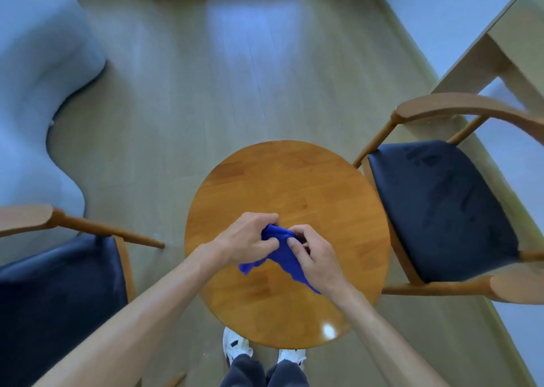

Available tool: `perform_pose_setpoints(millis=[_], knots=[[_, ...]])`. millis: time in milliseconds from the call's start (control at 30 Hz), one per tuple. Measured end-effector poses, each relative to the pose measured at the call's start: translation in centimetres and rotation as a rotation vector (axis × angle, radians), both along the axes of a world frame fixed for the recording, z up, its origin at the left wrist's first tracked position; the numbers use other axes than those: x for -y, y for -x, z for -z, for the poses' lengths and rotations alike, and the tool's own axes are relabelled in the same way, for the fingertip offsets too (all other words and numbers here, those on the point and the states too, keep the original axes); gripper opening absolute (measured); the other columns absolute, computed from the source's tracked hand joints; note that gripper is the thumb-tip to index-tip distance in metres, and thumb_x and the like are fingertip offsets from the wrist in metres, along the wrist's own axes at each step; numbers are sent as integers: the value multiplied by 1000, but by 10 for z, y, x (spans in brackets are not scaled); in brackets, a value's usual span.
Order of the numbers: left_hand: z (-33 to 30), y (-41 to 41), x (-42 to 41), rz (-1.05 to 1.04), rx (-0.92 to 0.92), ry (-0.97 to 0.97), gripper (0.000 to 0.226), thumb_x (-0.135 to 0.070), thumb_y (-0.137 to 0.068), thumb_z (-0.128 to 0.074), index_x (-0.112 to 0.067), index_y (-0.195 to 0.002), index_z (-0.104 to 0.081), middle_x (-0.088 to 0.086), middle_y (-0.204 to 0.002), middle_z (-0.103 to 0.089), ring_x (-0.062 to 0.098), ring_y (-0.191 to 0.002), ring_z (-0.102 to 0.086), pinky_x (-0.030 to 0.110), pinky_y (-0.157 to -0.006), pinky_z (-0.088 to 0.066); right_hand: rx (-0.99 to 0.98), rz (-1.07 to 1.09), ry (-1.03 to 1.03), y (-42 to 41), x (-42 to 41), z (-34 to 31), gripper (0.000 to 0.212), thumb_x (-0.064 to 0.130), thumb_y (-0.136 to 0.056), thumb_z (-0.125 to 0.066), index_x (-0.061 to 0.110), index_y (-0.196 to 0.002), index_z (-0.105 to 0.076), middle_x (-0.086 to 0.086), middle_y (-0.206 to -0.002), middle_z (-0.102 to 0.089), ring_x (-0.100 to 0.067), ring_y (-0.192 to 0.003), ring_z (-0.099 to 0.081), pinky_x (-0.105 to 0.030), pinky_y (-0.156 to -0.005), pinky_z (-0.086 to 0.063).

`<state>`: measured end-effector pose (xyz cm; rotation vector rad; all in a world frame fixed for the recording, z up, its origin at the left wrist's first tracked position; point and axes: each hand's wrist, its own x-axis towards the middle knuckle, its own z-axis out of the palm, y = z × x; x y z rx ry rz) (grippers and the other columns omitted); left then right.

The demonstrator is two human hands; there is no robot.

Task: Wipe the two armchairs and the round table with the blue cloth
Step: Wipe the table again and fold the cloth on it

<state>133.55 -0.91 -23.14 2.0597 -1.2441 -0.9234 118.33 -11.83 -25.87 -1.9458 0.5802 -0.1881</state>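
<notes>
Above round table (pixel 294 186), both hands on blue cloth (pixel 284 255)

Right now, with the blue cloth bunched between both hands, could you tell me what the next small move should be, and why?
Probably lower the blue cloth flat onto the round table and start wiping. Both the left hand and the right hand pinch it in a bunch directly above the tabletop, which lies nearer than either armchair seat.
</notes>
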Motion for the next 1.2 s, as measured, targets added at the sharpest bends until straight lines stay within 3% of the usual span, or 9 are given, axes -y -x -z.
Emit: perform_pose_setpoints(millis=[133,200,267,433,600,733,867,1000,1200], knots=[[-85,-22,8,-83,-51,65,9,-19,-70,-47,-27,-67,-50,-12,-53,-52,6,-47,-46,17,-46,-35,-68,-123,80,-6,25,-68,42,20,-79,-72,24,-117,-56,6,-107,-57,-6,-94,-57,-21,-79,-47],[-124,-35,6,-99,-55,80,12,-16,-69,-47,-24,-72,-55,-11,-54,-53,5,-44,-48,15,-44,-36,-129,-141,182,-9,36,-100,27,9,-82,-66,18,-107,-59,1,-97,-61,-13,-84,-57,-28,-73,-47],[-160,-48,2,-118,-6,92,16,-15,-67,-46,-21,-75,-58,-6,-57,-53,6,-47,-46,18,-46,-38,-78,-99,244,-17,45,-134,16,6,-84,-62,15,-98,-63,2,-87,-64,-15,-77,-57,-24,-68,-45],[-221,-70,-15,-161,105,112,32,3,-72,-44,-21,-89,-56,1,-67,-56,8,-55,-44,20,-53,-41,83,-95,224,-42,54,-226,14,13,-86,-67,17,-99,-68,3,-89,-70,-15,-84,-63,-32,-74,-51],[-243,-57,-21,-117,240,157,34,-28,-71,-63,-35,-102,-50,-12,-82,-62,0,-73,-55,14,-57,-43,151,-157,221,-55,50,-284,15,15,-85,-69,16,-100,-69,1,-89,-71,-16,-84,-64,-36,-75,-54],[-257,-67,-28,-72,186,207,24,-17,-80,-70,-27,-98,-57,-9,-86,-63,8,-78,-60,23,-64,-49,106,-189,234,-54,62,-302,13,12,-84,-72,13,-97,-70,-4,-89,-71,-19,-84,-66,-37,-74,-54],[-274,-81,-34,-65,156,253,21,-17,-80,-73,-28,-91,-59,-12,-85,-64,4,-76,-60,17,-63,-50,120,-171,146,-48,68,-302,11,10,-85,-72,15,-94,-69,0,-84,-71,-9,-75,-66,-24,-66,-53],[-265,-79,-36,-91,206,245,10,-14,-84,-69,-16,-88,-60,-3,-80,-63,7,-70,-58,22,-62,-48,60,-149,287,-52,63,-298,6,16,-87,-69,16,-93,-70,2,-84,-70,-13,-78,-66,-28,-68,-54],[-266,-71,-38,-71,228,200,16,-17,-84,-67,-17,-76,-54,-5,-70,-57,10,-63,-51,21,-59,-40,35,-111,439,-46,57,-293,10,14,-90,-62,18,-96,-68,6,-87,-68,-9,-82,-62,-26,-70,-49]])
